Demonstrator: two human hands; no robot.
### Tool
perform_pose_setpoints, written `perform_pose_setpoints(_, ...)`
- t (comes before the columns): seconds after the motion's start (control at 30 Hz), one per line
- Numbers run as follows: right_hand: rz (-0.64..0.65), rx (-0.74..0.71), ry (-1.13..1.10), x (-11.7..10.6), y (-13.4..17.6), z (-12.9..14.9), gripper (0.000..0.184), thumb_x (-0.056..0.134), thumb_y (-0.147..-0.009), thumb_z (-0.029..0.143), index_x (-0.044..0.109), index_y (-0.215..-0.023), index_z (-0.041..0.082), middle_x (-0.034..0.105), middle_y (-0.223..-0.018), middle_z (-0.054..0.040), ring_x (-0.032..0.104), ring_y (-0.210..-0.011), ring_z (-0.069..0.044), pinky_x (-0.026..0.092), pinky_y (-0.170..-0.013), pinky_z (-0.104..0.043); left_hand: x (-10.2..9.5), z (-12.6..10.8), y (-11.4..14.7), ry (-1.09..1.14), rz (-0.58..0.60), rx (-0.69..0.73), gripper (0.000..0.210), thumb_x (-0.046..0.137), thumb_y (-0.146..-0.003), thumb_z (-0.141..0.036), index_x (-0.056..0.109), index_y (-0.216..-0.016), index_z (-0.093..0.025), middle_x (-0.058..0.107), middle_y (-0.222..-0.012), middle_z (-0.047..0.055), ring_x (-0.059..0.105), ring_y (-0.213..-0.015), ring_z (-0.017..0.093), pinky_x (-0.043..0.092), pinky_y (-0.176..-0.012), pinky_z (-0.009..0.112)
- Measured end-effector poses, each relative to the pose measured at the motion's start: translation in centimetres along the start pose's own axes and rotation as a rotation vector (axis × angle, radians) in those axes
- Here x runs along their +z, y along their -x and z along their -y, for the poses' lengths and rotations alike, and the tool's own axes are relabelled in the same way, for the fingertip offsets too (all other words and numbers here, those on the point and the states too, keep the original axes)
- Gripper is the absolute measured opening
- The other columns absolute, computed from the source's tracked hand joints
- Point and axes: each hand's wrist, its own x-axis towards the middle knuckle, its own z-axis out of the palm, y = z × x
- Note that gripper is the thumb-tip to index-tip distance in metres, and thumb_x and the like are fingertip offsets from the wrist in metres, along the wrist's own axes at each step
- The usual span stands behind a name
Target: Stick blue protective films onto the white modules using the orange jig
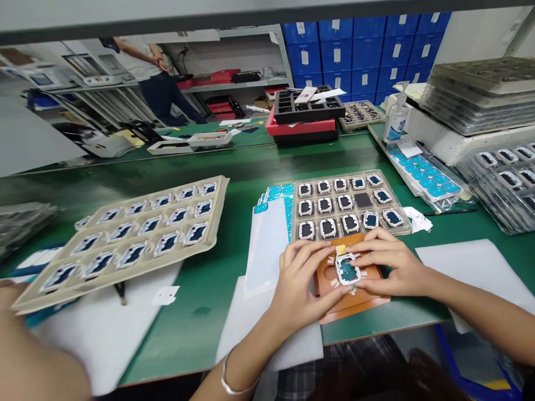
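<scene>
Casing [348,270], a rounded square with a white rim and a shiny teal face, sat over the orange block [355,307] between our hands. Our right hand [390,263] had its grip closed on the casing's right side, fingertips over the rim and thumb below. Our left hand [297,281] put its thumb to the lower-left corner; whether that grip was clamped or merely steadying, we couldn't tell.

We judged that uneven thumb pressure could twist the casing askew, and that fingertips straying inward might smudge or scratch its face. Thin white tabs [334,283] stuck out around it like paper ends, easily creased by a careless finger.

Just past the block lay the tray [333,194], moulded plastic with rows of similar casings, close enough for a knuckle to jolt. Slick film [263,250] and soft foam [296,348] lay by our left forearm, where our smooth bracelet [224,379] might drag them if the wrist dropped.

Farther left, over the green counter [246,167], a co-worker's blurred hand [10,298] seemed to hold a second tray [221,211] aslant; more tilt could spill its parts.
</scene>
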Motion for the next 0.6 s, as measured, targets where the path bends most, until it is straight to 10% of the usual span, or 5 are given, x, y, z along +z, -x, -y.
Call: perform_pose_setpoints(0.6,-0.031,-0.022,0.049,0.49,-0.17,0.35,0.018,0.071,-0.086,0.029,0.071,-0.1,0.018,0.074,-0.113,-0.0072,0.054,-0.093,-0.021,0.054,-0.08,-0.041,0.34,0.1,0.41,0.075,0.109,-0.128,0.046,0.072,-0.084,-0.043,0.058,-0.125,-0.028,0.052,-0.133,0.009,0.04,-0.124,0.03,0.037,-0.105,0.052)
